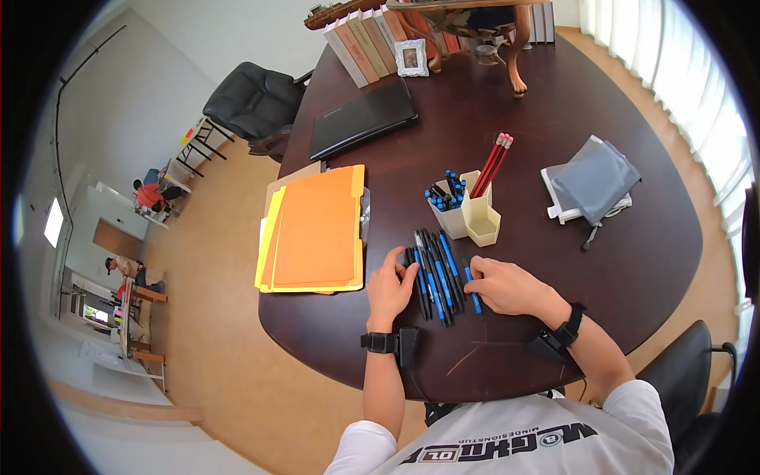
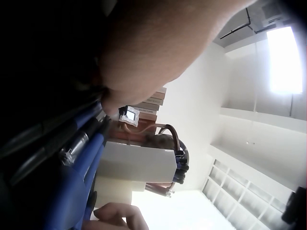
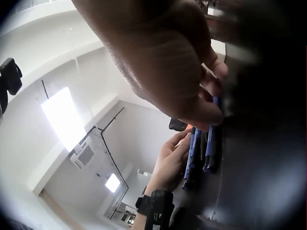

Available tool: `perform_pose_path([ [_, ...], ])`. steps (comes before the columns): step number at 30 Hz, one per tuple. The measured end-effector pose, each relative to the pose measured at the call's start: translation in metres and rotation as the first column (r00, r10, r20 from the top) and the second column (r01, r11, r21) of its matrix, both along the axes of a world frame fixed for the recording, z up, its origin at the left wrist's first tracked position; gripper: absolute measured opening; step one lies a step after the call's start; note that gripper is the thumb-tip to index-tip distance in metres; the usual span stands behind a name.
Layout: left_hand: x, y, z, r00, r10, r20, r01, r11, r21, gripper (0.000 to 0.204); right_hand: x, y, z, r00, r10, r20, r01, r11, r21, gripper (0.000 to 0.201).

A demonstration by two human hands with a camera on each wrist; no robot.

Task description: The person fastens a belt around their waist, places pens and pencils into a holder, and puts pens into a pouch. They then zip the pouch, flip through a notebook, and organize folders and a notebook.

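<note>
Several blue and black pens (image 1: 435,273) lie side by side in a row on the dark desk. Against the row's left edge rests the left hand (image 1: 389,289), its fingers bent loosely and its thumb touching the outer pens. At the row's right, the right hand (image 1: 511,286) pinches one blue pen (image 1: 476,302) near its upper end, slightly apart from the others. The right wrist view shows that hand (image 3: 168,72) with thumb and fingertips at a blue pen (image 3: 211,139). Close pens (image 2: 79,158) fill the left wrist view's lower left.
Behind the row stands a cream holder (image 1: 480,220) with pens and red pencils (image 1: 492,165). Orange and yellow folders (image 1: 314,229) lie at left, a black laptop (image 1: 364,119) beyond. A grey pouch (image 1: 595,180) lies at right; books (image 1: 360,47) and a picture frame (image 1: 412,58) stand at the back.
</note>
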State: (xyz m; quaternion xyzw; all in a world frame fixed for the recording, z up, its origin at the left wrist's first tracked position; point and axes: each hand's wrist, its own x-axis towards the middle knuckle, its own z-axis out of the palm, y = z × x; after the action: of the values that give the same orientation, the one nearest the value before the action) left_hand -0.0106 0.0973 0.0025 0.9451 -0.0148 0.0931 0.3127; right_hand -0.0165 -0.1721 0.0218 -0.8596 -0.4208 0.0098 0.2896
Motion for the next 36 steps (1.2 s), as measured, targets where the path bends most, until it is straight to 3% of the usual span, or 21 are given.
perform_pose_path([
  [4, -0.001, -0.001, 0.003, 1.0, 0.002, -0.027, -0.002, 1.0, -0.004, 0.042, -0.006, 0.006, 0.014, 0.989, 0.037, 0.145, -0.028, 0.997, -0.066, 0.016],
  [7, -0.002, 0.0, 0.005, 1.0, -0.011, -0.012, 0.01, 0.999, -0.036, 0.041, -0.011, 0.002, 0.012, 0.985, 0.081, 0.152, -0.067, 0.993, -0.098, 0.005],
  [10, -0.003, 0.0, 0.01, 1.0, -0.017, -0.027, 0.013, 0.993, -0.116, 0.041, -0.016, -0.004, 0.021, 0.997, 0.072, 0.027, -0.069, 0.991, -0.115, 0.004],
  [13, -0.002, 0.003, 0.005, 1.0, 0.0, -0.026, -0.003, 0.992, -0.124, 0.042, -0.009, -0.002, 0.04, 0.978, -0.102, -0.181, 0.116, 0.991, 0.065, 0.01],
  [14, -0.002, 0.002, 0.006, 0.999, -0.002, -0.034, -0.002, 0.994, -0.108, 0.043, -0.001, 0.001, 0.029, 0.981, -0.127, -0.15, 0.155, 0.969, 0.195, 0.018],
  [17, -0.003, 0.001, 0.01, 0.999, -0.015, -0.047, 0.011, 0.997, -0.079, 0.044, 0.008, 0.016, 0.014, 0.882, -0.199, -0.426, 0.351, 0.883, 0.313, 0.019],
  [18, -0.004, 0.001, 0.01, 0.999, -0.027, -0.046, 0.024, 0.996, -0.082, 0.044, 0.01, 0.022, -0.001, 0.892, -0.202, -0.404, 0.367, 0.846, 0.388, 0.024],
  [21, -0.006, 0.002, 0.012, 0.997, -0.062, -0.037, 0.058, 0.993, -0.099, 0.045, 0.01, 0.032, -0.02, 0.887, -0.274, -0.372, 0.417, 0.822, 0.388, 0.029],
  [28, -0.011, 0.0, 0.024, 0.989, -0.128, -0.078, 0.117, 0.984, -0.136, 0.031, 0.01, 0.03, -0.024, 0.875, -0.22, -0.43, 0.419, 0.79, 0.448, 0.035],
  [31, -0.011, 0.006, 0.02, 0.971, -0.237, -0.017, 0.235, 0.969, -0.076, 0.029, 0.011, 0.029, -0.023, 0.868, -0.206, -0.452, 0.418, 0.792, 0.444, 0.033],
  [36, -0.016, -0.001, 0.03, 0.971, -0.219, -0.092, 0.211, 0.973, -0.091, 0.029, 0.012, 0.029, -0.024, 0.868, -0.197, -0.456, 0.414, 0.795, 0.443, 0.031],
])
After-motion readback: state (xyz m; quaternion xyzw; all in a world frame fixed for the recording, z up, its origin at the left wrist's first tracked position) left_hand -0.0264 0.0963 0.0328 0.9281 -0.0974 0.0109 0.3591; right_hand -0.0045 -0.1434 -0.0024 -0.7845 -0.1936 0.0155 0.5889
